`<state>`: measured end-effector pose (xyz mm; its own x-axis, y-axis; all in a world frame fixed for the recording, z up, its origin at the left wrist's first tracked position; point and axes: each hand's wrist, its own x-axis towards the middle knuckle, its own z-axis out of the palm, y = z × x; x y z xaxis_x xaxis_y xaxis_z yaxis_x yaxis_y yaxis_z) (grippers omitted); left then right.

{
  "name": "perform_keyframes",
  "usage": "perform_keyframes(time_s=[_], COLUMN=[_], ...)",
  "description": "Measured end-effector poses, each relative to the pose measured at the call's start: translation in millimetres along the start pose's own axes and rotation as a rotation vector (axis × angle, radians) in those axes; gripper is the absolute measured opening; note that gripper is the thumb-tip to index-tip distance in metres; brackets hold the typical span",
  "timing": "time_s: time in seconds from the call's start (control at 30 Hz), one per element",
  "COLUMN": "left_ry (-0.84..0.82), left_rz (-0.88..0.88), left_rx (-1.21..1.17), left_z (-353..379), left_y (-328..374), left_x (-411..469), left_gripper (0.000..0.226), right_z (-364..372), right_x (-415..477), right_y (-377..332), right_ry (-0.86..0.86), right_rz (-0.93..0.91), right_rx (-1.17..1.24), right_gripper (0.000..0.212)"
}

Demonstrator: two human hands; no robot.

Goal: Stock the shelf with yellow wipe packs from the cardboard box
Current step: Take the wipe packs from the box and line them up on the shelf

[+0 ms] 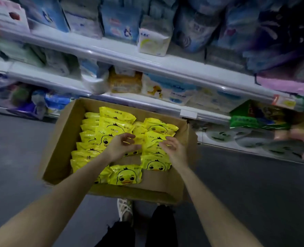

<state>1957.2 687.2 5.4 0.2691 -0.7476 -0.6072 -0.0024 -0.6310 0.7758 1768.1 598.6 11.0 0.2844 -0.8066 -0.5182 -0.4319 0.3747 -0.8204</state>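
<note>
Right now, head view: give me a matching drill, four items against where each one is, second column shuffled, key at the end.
Items
1. left hand
2. right hand
3. yellow wipe packs
4. cardboard box

Places
A. on the floor in front of the shelf
B. over the packs on the box's right side
C. stacked inside the box
D. over the packs in the box's middle

Pairs: 1-D, 2-B, 3-C, 4-A
</note>
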Motion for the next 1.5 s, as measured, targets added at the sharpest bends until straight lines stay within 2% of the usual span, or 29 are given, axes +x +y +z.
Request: perform_keyframes(time_s=[0.17,0.4,0.5,0.67,0.77,0.83,1.07,1.17,1.27,1.3,1.33,1.5], left_ry=[-0.02,-0.065,-0.03,-0.035,0.072,0.085,0.067,0.039,-0.08,-0.122,-0.156,-0.213], left_rz=[-0.117,-0.209,-0.217,-0.2,-0.222,-0.216,-0.195,-0.123,-0.109,-0.111,-0.122,-0.149], left_rx=[0.006,0.113,0.148,0.103,0.123,0.1,0.035,0.003,-0.048,-0.072,-0.077,-0.076], left_z=[23.5,60.0,77.1,103.0,110.3,113.6,116.4,104.9,81.7,73.9,67.1,49.3], left_y=[-62.2,-118.2,-129.1,-136.9,-136.9,-141.2,-138.3,-132.0,-124.5,-123.3,-121.1,-126.3], left_x=[27.0,69.1,83.3,100.8,103.4,103.3,92.6,89.2,85.9,85.0,84.3,81.2], left_gripper=[0.049,0.08,0.07,0.039,0.043,0.049,0.027,0.024,0.019,0.016,0.015,0.011], right_z=[9.7,16.1,18.6,18.3,18.3,19.6,18.7,16.8,20.9,22.6,23.9,20.1], right_x=[12.0,30.3,32.2,34.3,36.7,38.6,37.7,35.3,34.0,34.3,35.3,34.7], right_y=[61.3,124.3,144.7,167.4,173.0,174.2,173.9,173.0,169.4,166.6,164.5,152.0], right_ry=[-0.019,0.032,0.07,0.113,0.117,0.123,0.119,0.119,0.112,0.096,0.073,-0.06], right_rz=[0.133,0.238,0.262,0.295,0.315,0.323,0.326,0.339,0.337,0.335,0.33,0.385], right_rx=[-0.057,-0.013,-0.008,0.019,0.04,0.055,0.064,0.067,0.046,0.045,0.066,0.116], right_gripper=[0.042,0.039,0.045,0.049,0.049,0.05,0.052,0.064,0.095,0.099,0.094,0.046])
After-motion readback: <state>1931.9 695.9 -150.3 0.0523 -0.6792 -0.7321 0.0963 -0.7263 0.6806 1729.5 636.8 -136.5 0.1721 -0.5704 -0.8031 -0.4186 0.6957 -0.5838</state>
